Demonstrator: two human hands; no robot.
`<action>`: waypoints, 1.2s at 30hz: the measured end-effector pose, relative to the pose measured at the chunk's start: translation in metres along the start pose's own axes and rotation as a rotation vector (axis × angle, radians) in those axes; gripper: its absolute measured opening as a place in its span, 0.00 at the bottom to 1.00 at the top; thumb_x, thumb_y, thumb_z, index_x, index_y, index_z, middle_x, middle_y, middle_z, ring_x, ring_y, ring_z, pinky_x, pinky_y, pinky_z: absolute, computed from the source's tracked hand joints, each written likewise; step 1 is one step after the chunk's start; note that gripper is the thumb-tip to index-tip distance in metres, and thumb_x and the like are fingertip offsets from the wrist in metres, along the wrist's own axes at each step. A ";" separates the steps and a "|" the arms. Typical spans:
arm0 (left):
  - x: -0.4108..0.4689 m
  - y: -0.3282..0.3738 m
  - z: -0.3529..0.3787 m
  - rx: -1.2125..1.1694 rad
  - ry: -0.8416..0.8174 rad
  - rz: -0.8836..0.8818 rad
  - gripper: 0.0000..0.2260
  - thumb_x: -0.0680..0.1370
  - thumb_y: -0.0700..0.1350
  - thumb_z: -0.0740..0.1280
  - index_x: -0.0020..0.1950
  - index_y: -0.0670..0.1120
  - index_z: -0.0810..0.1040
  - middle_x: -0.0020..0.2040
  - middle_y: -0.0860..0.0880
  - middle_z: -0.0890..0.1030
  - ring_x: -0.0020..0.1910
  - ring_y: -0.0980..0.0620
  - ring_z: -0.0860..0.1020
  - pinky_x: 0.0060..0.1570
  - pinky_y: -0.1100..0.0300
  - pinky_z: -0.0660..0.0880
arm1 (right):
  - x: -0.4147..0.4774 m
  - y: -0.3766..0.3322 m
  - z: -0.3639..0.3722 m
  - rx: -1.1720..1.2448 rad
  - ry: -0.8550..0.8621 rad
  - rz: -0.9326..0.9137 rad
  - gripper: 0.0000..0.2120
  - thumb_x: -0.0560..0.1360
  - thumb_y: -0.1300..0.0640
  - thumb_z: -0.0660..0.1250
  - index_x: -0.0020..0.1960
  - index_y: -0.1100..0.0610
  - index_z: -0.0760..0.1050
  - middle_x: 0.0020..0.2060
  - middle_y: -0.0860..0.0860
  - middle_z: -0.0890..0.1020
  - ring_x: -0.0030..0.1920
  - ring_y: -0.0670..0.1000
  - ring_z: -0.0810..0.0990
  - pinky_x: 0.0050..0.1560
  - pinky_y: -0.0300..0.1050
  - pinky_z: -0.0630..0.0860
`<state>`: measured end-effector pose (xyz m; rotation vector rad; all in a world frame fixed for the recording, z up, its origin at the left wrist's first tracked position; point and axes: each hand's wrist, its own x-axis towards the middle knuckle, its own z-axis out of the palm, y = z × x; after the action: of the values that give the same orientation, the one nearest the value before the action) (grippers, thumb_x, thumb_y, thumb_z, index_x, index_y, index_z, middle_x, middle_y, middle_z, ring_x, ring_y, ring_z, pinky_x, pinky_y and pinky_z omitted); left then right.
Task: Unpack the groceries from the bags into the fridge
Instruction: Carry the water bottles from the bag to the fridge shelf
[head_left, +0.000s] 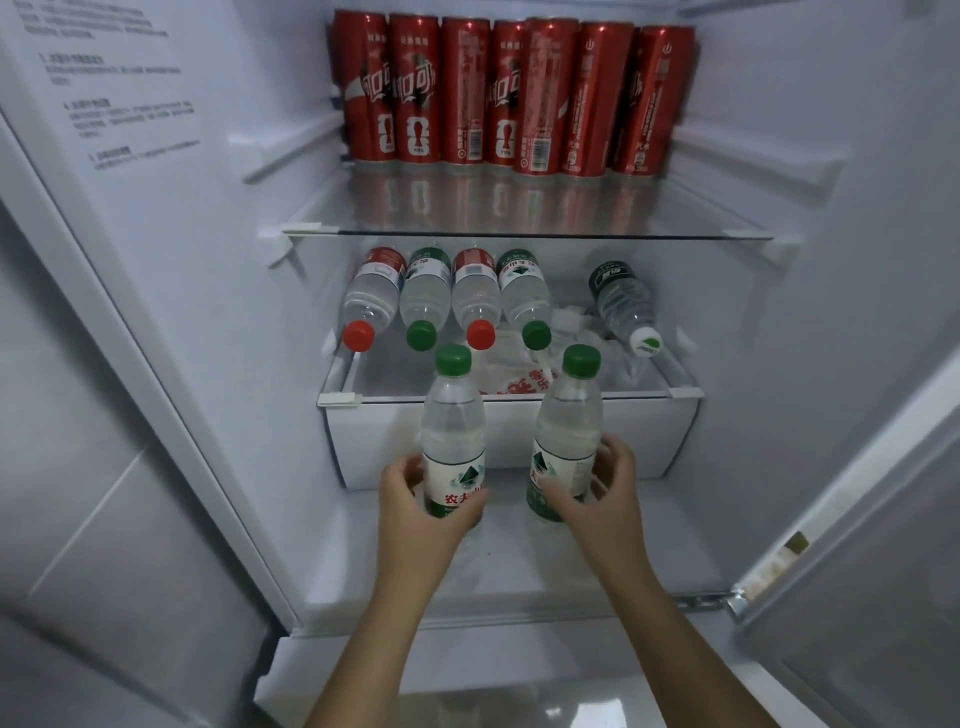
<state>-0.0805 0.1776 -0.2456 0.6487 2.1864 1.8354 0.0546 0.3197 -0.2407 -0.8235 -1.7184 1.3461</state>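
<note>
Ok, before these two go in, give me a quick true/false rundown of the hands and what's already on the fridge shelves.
1. The left hand grips an upright green-capped bottle. True.
2. The right hand holds nothing. False: it grips a second green-capped bottle, also upright.
3. The red cans stand in a row on the upper glass shelf. True.
4. The lying bottles on the shelf below all have green caps. False: two caps are red, two green and one white.
</note>
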 end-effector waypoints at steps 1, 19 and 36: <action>0.002 0.008 -0.005 0.016 0.032 0.035 0.34 0.64 0.51 0.81 0.64 0.53 0.67 0.59 0.54 0.74 0.58 0.56 0.74 0.48 0.74 0.69 | 0.001 -0.010 -0.005 -0.008 0.025 -0.037 0.35 0.67 0.56 0.79 0.67 0.41 0.65 0.60 0.38 0.75 0.60 0.36 0.74 0.55 0.31 0.72; 0.079 0.107 0.010 0.114 -0.056 0.343 0.08 0.76 0.45 0.69 0.39 0.52 0.73 0.33 0.53 0.78 0.32 0.66 0.76 0.31 0.76 0.68 | 0.073 -0.121 -0.004 -0.744 -0.007 -0.188 0.14 0.71 0.45 0.67 0.32 0.51 0.70 0.28 0.48 0.74 0.32 0.49 0.74 0.31 0.41 0.65; 0.079 0.105 0.010 0.074 -0.053 0.309 0.07 0.76 0.44 0.69 0.40 0.50 0.74 0.34 0.54 0.77 0.30 0.67 0.74 0.29 0.71 0.67 | 0.038 -0.201 -0.039 -0.226 0.481 -0.776 0.08 0.72 0.54 0.72 0.37 0.53 0.74 0.29 0.44 0.75 0.32 0.45 0.73 0.33 0.35 0.69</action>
<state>-0.1257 0.2361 -0.1363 1.0920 2.2292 1.8561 0.0664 0.3250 -0.0325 -0.4546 -1.5586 0.3986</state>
